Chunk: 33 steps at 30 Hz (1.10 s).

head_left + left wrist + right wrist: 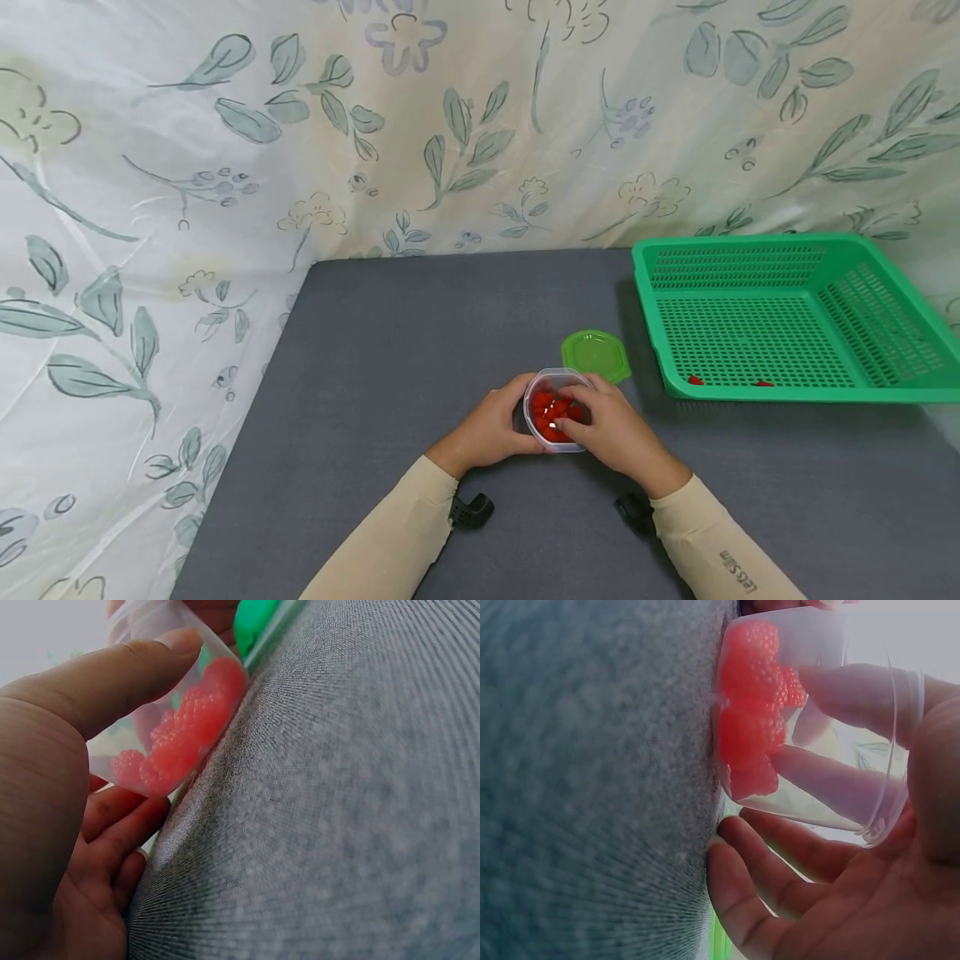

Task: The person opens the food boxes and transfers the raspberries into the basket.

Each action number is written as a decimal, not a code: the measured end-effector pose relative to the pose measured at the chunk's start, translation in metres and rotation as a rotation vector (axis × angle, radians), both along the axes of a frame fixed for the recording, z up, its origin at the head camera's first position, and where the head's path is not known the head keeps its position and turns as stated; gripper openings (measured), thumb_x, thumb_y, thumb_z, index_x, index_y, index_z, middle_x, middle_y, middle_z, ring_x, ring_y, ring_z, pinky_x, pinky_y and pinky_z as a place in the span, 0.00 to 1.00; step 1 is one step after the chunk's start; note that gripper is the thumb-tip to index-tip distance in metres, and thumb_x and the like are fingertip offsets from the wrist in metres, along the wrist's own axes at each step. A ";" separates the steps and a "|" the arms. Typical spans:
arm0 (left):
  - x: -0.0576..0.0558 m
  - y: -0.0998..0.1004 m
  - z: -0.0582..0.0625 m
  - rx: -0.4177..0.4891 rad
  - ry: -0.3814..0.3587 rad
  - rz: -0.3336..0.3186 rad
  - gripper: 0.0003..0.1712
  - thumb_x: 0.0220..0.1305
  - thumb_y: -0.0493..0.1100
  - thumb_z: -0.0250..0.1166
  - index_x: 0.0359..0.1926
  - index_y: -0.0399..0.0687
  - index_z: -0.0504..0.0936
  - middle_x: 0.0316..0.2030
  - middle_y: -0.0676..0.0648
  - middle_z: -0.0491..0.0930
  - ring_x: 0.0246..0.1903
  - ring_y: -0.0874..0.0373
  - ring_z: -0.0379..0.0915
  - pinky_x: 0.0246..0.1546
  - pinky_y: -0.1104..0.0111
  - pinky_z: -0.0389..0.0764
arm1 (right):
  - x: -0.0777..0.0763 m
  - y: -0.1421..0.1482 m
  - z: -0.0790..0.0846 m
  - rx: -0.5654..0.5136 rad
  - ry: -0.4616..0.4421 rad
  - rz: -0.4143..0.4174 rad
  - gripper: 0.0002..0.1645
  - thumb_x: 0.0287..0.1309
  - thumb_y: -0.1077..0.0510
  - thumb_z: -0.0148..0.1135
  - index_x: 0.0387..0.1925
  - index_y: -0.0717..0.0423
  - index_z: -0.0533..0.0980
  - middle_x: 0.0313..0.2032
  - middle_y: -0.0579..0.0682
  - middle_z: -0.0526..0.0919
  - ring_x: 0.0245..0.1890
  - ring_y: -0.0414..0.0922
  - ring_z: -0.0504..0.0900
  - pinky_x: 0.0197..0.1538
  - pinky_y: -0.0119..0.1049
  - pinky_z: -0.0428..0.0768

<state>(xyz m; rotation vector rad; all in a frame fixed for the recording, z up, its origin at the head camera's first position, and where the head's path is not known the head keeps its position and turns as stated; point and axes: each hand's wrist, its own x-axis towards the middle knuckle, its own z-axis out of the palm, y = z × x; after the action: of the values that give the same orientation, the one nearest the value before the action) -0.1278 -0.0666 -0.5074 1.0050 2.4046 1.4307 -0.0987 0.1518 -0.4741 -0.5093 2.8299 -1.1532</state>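
Observation:
A clear plastic container (555, 447) stands on the grey table with several red raspberries (550, 410) in its bottom. My left hand (491, 427) grips the container from the left, its thumb (142, 675) lying along the wall. From the right, my right hand (617, 427) reaches over the rim. Its thumb and one finger (832, 784) dip inside, spread apart, with their tips right at the raspberries (754, 712). The other fingers of that hand stay outside, beside the wall. Just behind the container lies a green lid (596, 352), partly overlapped by the right hand.
A green slotted basket (750, 333) stands at the back right, with small red pieces (695, 381) showing along its front wall. A floral curtain (450, 125) hangs behind the grey table (390, 350). Black wrist cameras (474, 510) sit under both forearms.

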 end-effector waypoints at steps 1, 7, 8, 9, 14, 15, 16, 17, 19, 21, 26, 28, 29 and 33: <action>0.000 0.000 -0.001 0.001 0.000 -0.001 0.52 0.45 0.56 0.77 0.69 0.64 0.59 0.58 0.61 0.71 0.54 0.66 0.69 0.55 0.67 0.70 | 0.000 0.000 0.000 0.011 0.004 -0.003 0.21 0.53 0.52 0.70 0.49 0.50 0.80 0.55 0.50 0.72 0.52 0.50 0.70 0.49 0.48 0.74; 0.000 0.000 -0.001 -0.001 0.000 0.002 0.52 0.45 0.55 0.77 0.69 0.63 0.59 0.58 0.60 0.71 0.55 0.66 0.69 0.55 0.67 0.69 | 0.000 0.000 0.000 0.023 0.039 -0.012 0.13 0.53 0.56 0.69 0.42 0.49 0.79 0.46 0.48 0.74 0.46 0.48 0.71 0.45 0.46 0.74; 0.000 0.000 -0.001 -0.001 -0.002 0.002 0.52 0.45 0.55 0.77 0.69 0.63 0.59 0.58 0.60 0.71 0.55 0.66 0.69 0.55 0.67 0.69 | 0.000 -0.001 -0.001 0.024 0.045 -0.014 0.13 0.53 0.57 0.69 0.41 0.49 0.78 0.45 0.48 0.74 0.45 0.47 0.71 0.44 0.45 0.74; 0.000 0.000 -0.001 0.000 -0.002 0.001 0.52 0.45 0.56 0.77 0.69 0.63 0.59 0.58 0.60 0.72 0.54 0.66 0.69 0.55 0.67 0.70 | 0.000 0.000 -0.001 0.031 0.053 -0.014 0.12 0.54 0.58 0.69 0.41 0.49 0.78 0.44 0.48 0.74 0.44 0.47 0.71 0.44 0.45 0.74; 0.000 0.000 0.000 -0.005 -0.012 0.002 0.51 0.46 0.55 0.77 0.69 0.65 0.59 0.57 0.60 0.72 0.53 0.66 0.69 0.54 0.68 0.70 | 0.000 0.000 -0.001 0.117 0.099 0.008 0.14 0.57 0.61 0.63 0.46 0.51 0.79 0.51 0.53 0.73 0.51 0.52 0.70 0.50 0.51 0.72; 0.000 0.000 0.001 -0.007 -0.014 0.003 0.51 0.46 0.54 0.77 0.69 0.65 0.59 0.57 0.60 0.72 0.53 0.66 0.69 0.54 0.68 0.70 | 0.000 0.000 -0.001 0.135 0.104 0.012 0.15 0.58 0.61 0.62 0.48 0.51 0.80 0.54 0.54 0.72 0.54 0.53 0.69 0.52 0.52 0.71; 0.000 0.000 0.001 -0.011 -0.014 0.003 0.51 0.46 0.54 0.77 0.69 0.65 0.59 0.57 0.61 0.72 0.53 0.66 0.69 0.54 0.68 0.70 | 0.000 0.000 -0.001 0.147 0.107 0.016 0.16 0.58 0.61 0.61 0.49 0.51 0.80 0.56 0.55 0.71 0.55 0.54 0.68 0.53 0.53 0.71; 0.000 0.000 0.001 -0.013 -0.016 0.003 0.51 0.46 0.54 0.77 0.69 0.65 0.59 0.57 0.61 0.71 0.53 0.67 0.69 0.54 0.68 0.70 | 0.000 0.000 0.000 0.154 0.106 0.018 0.17 0.58 0.61 0.61 0.50 0.51 0.80 0.57 0.56 0.70 0.57 0.55 0.67 0.53 0.54 0.70; 0.000 0.000 0.002 -0.012 -0.016 0.003 0.51 0.46 0.54 0.77 0.69 0.65 0.59 0.57 0.61 0.72 0.53 0.67 0.69 0.54 0.68 0.70 | 0.001 0.001 0.001 0.154 0.101 0.016 0.16 0.58 0.60 0.62 0.49 0.50 0.80 0.57 0.55 0.71 0.57 0.55 0.67 0.53 0.54 0.70; 0.001 0.000 0.002 -0.009 -0.018 0.003 0.51 0.46 0.53 0.77 0.69 0.64 0.60 0.57 0.60 0.72 0.53 0.67 0.70 0.54 0.68 0.69 | 0.001 0.001 0.001 0.145 0.097 0.006 0.15 0.57 0.60 0.63 0.47 0.50 0.80 0.54 0.53 0.72 0.54 0.54 0.68 0.51 0.53 0.71; 0.001 0.000 0.001 -0.008 -0.014 0.005 0.50 0.46 0.51 0.77 0.69 0.61 0.61 0.56 0.59 0.73 0.52 0.67 0.70 0.54 0.67 0.70 | 0.001 0.001 0.001 0.112 0.107 -0.017 0.12 0.55 0.59 0.67 0.41 0.48 0.77 0.45 0.48 0.73 0.47 0.50 0.71 0.47 0.48 0.72; 0.001 0.000 0.000 -0.014 -0.007 0.006 0.51 0.46 0.53 0.77 0.69 0.61 0.60 0.57 0.59 0.73 0.53 0.67 0.69 0.54 0.67 0.70 | 0.001 0.001 0.001 0.099 0.119 -0.019 0.11 0.54 0.58 0.69 0.39 0.48 0.76 0.44 0.47 0.73 0.45 0.47 0.71 0.44 0.46 0.73; 0.001 0.000 0.000 -0.017 -0.007 0.007 0.51 0.46 0.55 0.77 0.69 0.61 0.60 0.57 0.59 0.72 0.53 0.67 0.69 0.54 0.67 0.70 | 0.001 0.000 0.001 0.091 0.124 -0.018 0.11 0.54 0.58 0.69 0.38 0.48 0.76 0.44 0.47 0.73 0.43 0.46 0.71 0.43 0.45 0.73; 0.000 0.000 0.000 -0.029 -0.001 0.011 0.52 0.46 0.60 0.75 0.70 0.63 0.58 0.58 0.60 0.71 0.54 0.67 0.68 0.54 0.67 0.70 | 0.002 -0.001 0.001 0.080 0.146 -0.011 0.11 0.53 0.57 0.71 0.36 0.49 0.76 0.42 0.46 0.72 0.41 0.44 0.70 0.40 0.42 0.73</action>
<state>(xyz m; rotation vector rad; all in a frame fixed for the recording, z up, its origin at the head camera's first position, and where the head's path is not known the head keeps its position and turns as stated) -0.1273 -0.0668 -0.5079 0.9865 2.4267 1.3950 -0.0972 0.1504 -0.4727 -0.5963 2.9910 -1.0394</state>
